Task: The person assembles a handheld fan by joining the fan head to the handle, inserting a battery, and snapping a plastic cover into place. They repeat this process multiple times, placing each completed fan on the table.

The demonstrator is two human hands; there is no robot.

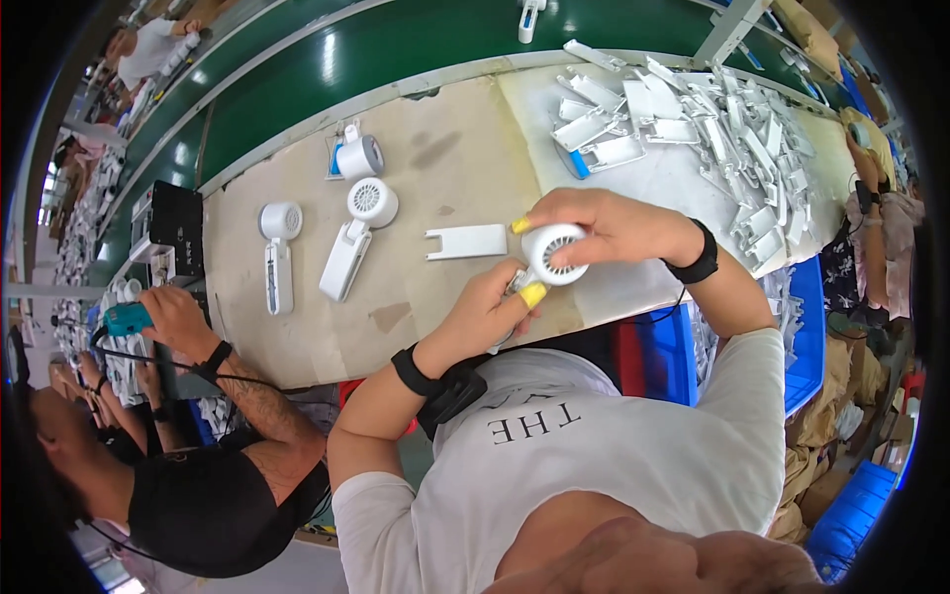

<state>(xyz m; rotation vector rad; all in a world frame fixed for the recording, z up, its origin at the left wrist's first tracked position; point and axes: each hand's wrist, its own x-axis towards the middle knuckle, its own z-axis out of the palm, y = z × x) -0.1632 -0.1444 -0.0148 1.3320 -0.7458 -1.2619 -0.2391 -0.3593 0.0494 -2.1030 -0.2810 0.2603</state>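
Observation:
Close to the table's near edge, a small white handheld fan (554,254) is held between both my hands. My right hand (609,230) is closed around its round, slotted head, and one fingertip has a yellow covering. Below the head, my left hand (495,305) grips the handle part, with a yellow covering on its thumb; the fingers hide most of that part. Just left of the head lies a flat white handle cover (467,242), notched at one end. Farther left are a fan (346,247) and another fan (278,259), both lying on the table.
A third fan (356,155) with a blue part lies farther back. White plastic covers (732,134) are heaped at the back right. Blue bins (807,337) stand below the table's right side. A green conveyor (376,49) runs behind. At left, a co-worker's hand (178,319) holds a teal power tool.

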